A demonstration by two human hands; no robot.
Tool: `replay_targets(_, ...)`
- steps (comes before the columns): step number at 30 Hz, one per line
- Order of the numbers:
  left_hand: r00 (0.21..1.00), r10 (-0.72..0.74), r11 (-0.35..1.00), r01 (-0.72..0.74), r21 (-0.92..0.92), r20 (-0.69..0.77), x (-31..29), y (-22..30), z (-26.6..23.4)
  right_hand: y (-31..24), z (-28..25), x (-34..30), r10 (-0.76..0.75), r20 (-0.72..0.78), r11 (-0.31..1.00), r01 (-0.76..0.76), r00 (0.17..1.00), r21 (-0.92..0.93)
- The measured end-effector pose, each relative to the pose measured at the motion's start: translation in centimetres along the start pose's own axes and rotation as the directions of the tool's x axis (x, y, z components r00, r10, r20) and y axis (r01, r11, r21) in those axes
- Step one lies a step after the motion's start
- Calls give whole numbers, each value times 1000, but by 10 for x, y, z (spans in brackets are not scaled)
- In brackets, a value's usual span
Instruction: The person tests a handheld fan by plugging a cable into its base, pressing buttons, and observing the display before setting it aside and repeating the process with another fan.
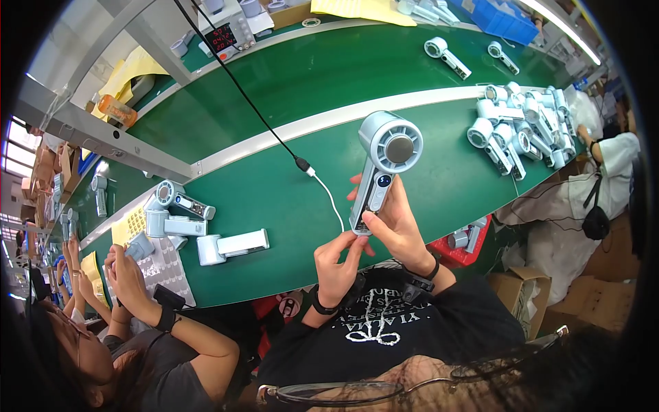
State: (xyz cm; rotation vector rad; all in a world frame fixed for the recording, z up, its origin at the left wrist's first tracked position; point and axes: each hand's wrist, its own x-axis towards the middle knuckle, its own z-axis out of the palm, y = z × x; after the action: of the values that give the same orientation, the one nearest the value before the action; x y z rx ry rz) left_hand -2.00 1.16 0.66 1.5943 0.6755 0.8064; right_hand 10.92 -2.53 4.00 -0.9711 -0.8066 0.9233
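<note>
Over the bench, a pale-blue handheld fan is held head-up, its handle clamped by the fingers of the right hand, its lower end pinched by the left hand — probably light, stiff, slick; best gripped along the sides.

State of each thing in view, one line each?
Handheld fan: held, head up, display lit
Right hand: closed around fan
Left hand: pinching white cable by fan's base
White cable: joined to black cable; fan end hidden
Right-side fans: heaped
Red bin: pale parts inside
Display box: red digits lit
</note>
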Motion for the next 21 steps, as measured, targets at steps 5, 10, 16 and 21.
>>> replay_targets(5, 992, 109, 994, -109, 6, -65, 0, -3, 1, 0, 1, 1, -48, 1, 999, 48, 999, 15)
replay_targets(10, 971, 208, 975, -197, 98, -121, 2, -6, 2, 3, 5, 5, -118, -20, 985, 120, 993, 127)
replay_targets(16, 928, 365, 872, -314, 375, -71, 6, -6, 4, -6, 3, 17, -22, -179, 982, 55, 984, 183)
replay_targets(21, 890, 455, 679, -358, 641, 15, 15, -17, 10, 0, -22, 46, 273, -152, 945, -235, 950, 228)
